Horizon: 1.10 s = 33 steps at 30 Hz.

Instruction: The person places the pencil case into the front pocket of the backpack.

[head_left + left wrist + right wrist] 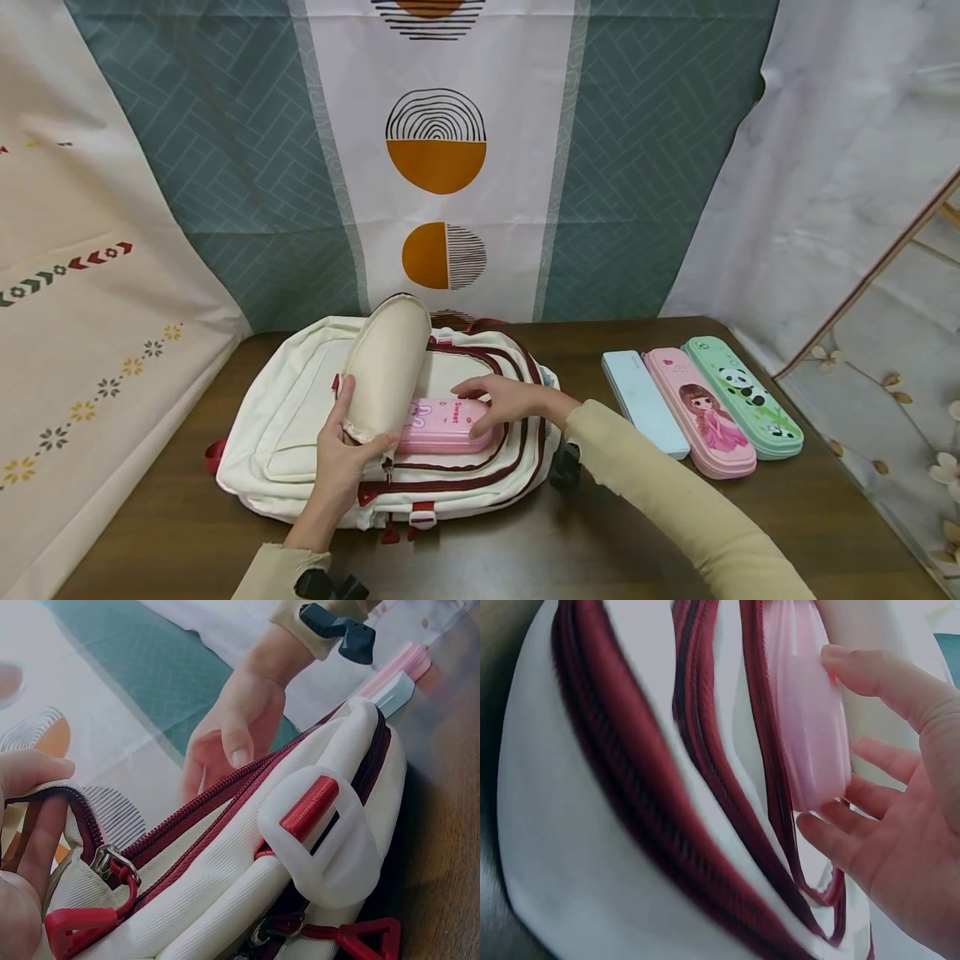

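Note:
A cream backpack (300, 417) with dark red zips lies on the table, its front pocket unzipped. My left hand (341, 462) holds up the pocket's cream flap (390, 358), thumb on one side and fingers on the other. Under the flap, partly hidden, a pink pencil case (450, 425) with "Sweet" lettering and a rabbit drawing lies in the pocket opening. My right hand (513, 402) holds its right end, with thumb and fingers spread round it. In the right wrist view, the thumb touches the pink case (814, 727) and the fingertips are close to its end.
To the right on the brown table (600, 533) lie a light blue case (645, 404), a pink pencil case with a doll picture (701, 412) and a green panda pencil case (742, 396). Patterned cloth (630, 167) hangs behind. Red zip pulls (79, 926) dangle from the backpack.

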Each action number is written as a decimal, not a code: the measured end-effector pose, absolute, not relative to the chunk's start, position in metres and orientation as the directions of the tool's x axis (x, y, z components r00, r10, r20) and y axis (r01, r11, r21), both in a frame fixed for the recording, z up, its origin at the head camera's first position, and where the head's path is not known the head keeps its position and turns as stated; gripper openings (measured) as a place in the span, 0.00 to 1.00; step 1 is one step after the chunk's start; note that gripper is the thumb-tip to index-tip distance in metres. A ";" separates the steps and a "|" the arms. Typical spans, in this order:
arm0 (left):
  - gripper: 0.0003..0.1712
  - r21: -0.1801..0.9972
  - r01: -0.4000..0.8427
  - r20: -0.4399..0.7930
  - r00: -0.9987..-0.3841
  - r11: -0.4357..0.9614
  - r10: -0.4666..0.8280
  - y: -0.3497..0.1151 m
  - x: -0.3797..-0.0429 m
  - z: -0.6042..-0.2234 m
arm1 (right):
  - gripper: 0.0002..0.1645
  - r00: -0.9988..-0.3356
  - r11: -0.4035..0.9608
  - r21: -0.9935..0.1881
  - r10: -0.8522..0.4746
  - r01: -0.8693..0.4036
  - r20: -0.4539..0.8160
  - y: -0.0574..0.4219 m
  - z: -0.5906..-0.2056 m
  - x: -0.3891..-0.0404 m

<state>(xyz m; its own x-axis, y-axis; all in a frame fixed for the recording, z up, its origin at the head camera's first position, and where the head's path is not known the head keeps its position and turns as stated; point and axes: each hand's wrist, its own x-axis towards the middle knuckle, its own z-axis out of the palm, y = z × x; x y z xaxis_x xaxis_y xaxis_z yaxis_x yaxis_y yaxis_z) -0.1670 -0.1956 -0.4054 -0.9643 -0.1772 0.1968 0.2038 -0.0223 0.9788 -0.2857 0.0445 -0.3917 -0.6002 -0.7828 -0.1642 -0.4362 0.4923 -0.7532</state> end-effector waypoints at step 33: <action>0.57 0.982 0.190 0.185 -0.968 -0.018 -0.170 -0.194 -0.166 -0.409 | 0.32 -0.619 0.405 -0.810 -0.783 -0.425 -0.067 0.033 -0.414 -0.278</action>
